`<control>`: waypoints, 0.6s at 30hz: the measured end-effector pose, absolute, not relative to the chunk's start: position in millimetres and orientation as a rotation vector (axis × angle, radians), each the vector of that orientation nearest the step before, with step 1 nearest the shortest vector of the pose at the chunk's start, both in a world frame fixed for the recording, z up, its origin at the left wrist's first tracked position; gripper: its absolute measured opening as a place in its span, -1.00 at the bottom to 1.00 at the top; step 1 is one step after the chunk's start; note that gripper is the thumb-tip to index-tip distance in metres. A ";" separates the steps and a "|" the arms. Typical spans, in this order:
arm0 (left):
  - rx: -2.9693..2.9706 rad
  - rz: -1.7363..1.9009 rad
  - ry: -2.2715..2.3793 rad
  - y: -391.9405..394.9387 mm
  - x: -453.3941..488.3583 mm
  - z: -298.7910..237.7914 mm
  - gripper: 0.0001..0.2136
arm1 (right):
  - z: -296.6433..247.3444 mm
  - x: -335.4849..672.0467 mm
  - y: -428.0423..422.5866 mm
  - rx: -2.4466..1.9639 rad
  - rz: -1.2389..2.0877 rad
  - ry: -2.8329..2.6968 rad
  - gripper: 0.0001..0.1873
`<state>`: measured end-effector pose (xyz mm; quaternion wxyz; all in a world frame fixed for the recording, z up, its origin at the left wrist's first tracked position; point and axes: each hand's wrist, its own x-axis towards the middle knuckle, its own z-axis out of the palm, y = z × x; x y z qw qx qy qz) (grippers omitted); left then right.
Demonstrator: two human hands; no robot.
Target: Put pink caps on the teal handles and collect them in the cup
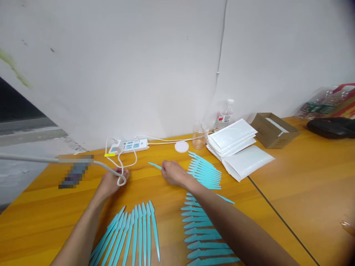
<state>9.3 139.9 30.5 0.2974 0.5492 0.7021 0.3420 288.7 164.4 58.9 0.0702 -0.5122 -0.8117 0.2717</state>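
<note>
My right hand [173, 173] is closed around a teal plastic knife [154, 165], whose tip points left out of my fingers above the table. My left hand [111, 183] is over the table farther left, behind a loop of white cable [121, 181] that crosses in front of it. Its fingers are mostly hidden, so I cannot tell whether it grips anything. Similar teal knives lie fanned in a row [140, 229] near the front. Another row [198, 232] lies partly under my right forearm, and an overlapping group [205, 171] is to the right of my right hand.
A white power strip [135, 145] with plugs lies by the wall. Along the back are a white round lid [181, 146], a clear jar [200, 136], a water bottle [225, 114], white padded envelopes [249, 162] and a cardboard box [273, 135]. A blurred-out dark object [76, 173] lies left.
</note>
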 end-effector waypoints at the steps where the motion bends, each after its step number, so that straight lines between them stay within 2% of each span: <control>1: 1.417 0.919 1.780 128.2 22.1 30.1 -0.61 | 60.0 302.2 155.0 -1.505 0.874 -2.406 -0.78; 5: 1.034 0.999 1.288 82.7 84.3 36.5 -0.68 | 62.0 351.5 110.6 -1.341 1.191 -2.243 -0.78; 9: 0.915 1.172 1.224 55.0 126.9 43.6 -0.64 | 60.4 374.7 76.1 -1.204 1.557 -1.834 -0.82; 13: 0.946 1.261 1.293 43.1 138.4 40.5 -0.62 | 57.5 377.7 64.2 -1.201 1.599 -1.752 -0.83; 18: 0.951 1.206 1.396 34.4 135.4 38.9 -0.60 | 53.9 379.9 67.4 -1.181 1.571 -1.793 -0.81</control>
